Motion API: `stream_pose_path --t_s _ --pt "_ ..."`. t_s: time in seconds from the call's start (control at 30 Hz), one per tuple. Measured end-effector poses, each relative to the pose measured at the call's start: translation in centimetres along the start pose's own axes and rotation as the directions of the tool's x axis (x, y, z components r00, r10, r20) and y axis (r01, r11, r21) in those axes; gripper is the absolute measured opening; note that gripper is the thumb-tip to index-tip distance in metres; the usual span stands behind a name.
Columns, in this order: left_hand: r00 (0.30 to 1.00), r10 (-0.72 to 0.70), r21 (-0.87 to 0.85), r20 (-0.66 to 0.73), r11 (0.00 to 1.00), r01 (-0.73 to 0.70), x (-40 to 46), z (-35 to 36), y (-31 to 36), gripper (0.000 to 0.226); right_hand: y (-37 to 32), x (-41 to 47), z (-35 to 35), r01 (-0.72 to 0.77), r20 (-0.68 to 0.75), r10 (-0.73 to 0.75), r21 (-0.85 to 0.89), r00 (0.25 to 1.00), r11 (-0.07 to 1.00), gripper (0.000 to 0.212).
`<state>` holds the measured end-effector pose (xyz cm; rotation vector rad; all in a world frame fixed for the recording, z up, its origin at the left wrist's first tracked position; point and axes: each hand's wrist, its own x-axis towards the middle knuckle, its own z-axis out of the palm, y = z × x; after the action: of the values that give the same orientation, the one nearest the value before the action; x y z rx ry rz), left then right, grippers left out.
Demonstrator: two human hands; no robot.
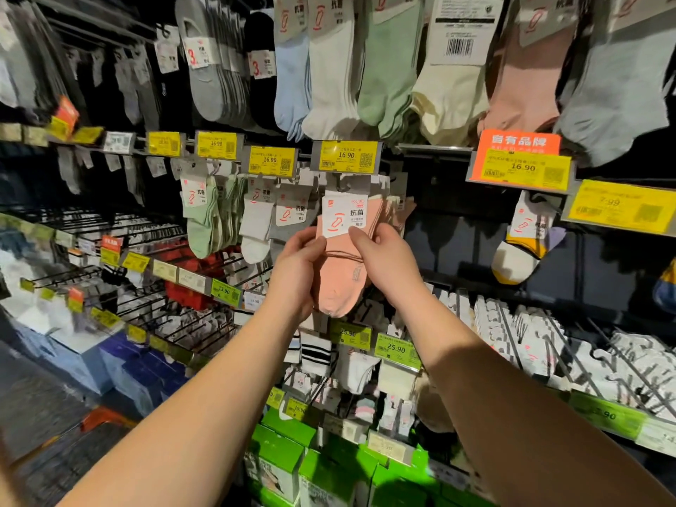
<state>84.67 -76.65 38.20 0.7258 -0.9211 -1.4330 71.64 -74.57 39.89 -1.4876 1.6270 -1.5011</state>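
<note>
A pack of pink socks (338,276) with a white paper label (344,214) hangs from a display hook in the middle of a shop wall. My left hand (296,272) grips the pack's left side, thumb on the front just below the label. My right hand (387,265) holds its right side, thumb tip pressing the label's lower right corner. More pink packs hang behind it on the same hook.
Rows of sock packs hang all around: green (201,221) and white (258,221) to the left, pastel ones above. Yellow price tags (347,157) front each hook. Long metal hooks jut out at lower left and right. Green boxes (285,459) fill the bottom shelf.
</note>
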Motion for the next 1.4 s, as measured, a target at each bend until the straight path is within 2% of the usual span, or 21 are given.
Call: stream_pose_path --t_s 0.2,0.33,0.53,0.8,0.97,1.03,1.1,1.2,1.27,1.4 --pt "0.997 0.058 0.25 -0.043 0.967 -0.046 1.2 -0.1 -1.2 0.032 0.4 0.9 0.2 -0.009 -0.04 0.0 -0.229 0.999 0.973 0.04" --pt "0.987 0.139 0.494 -0.079 0.865 -0.082 2.2 0.4 -1.2 0.028 0.2 2.1 0.4 -0.045 -0.04 0.034 -0.354 0.999 0.934 0.052" --pt "0.976 0.2 0.715 -0.086 0.694 -0.079 3.5 1.2 -1.0 0.031 0.5 3.6 0.3 -0.129 -0.061 0.114 -0.355 0.992 0.926 0.064" --pt "0.971 0.222 0.828 -0.086 0.557 -0.055 3.7 1.6 -0.7 0.033 0.6 3.6 0.1 -0.091 0.011 0.107 -0.446 0.994 0.89 0.064" --pt "0.957 0.262 0.801 -0.122 0.596 -0.061 1.1 1.0 -1.2 0.03 1.9 1.7 -2.3 -0.047 0.115 0.107 -0.434 0.988 0.9 0.07" --pt "0.946 0.291 0.812 -0.141 0.58 -0.057 -0.8 0.6 -1.7 0.026 2.7 0.7 -3.6 -0.018 0.137 0.08 -0.401 0.987 0.916 0.073" --pt "0.933 0.328 0.833 -0.152 0.55 -0.058 -2.9 0.2 -2.2 0.019 3.5 -0.6 -4.8 0.021 0.139 0.034 -0.38 0.99 0.925 0.068" --pt "0.928 0.346 0.852 -0.141 0.519 -0.065 -6.1 0.2 -3.2 0.01 4.9 -3.1 -6.6 0.062 0.162 -0.003 -0.362 0.987 0.93 0.042" --pt "0.936 0.339 0.884 -0.095 0.462 -0.077 -8.3 0.7 -4.2 0.008 5.9 -5.4 -7.9 0.1 0.199 -0.024 -0.385 0.98 0.917 0.028" --pt "0.974 0.226 0.95 0.021 0.301 -0.09 -12.8 2.0 -6.7 0.012 8.1 -10.9 -11.2 0.175 0.297 -0.027 -0.488 0.955 0.855 0.026"
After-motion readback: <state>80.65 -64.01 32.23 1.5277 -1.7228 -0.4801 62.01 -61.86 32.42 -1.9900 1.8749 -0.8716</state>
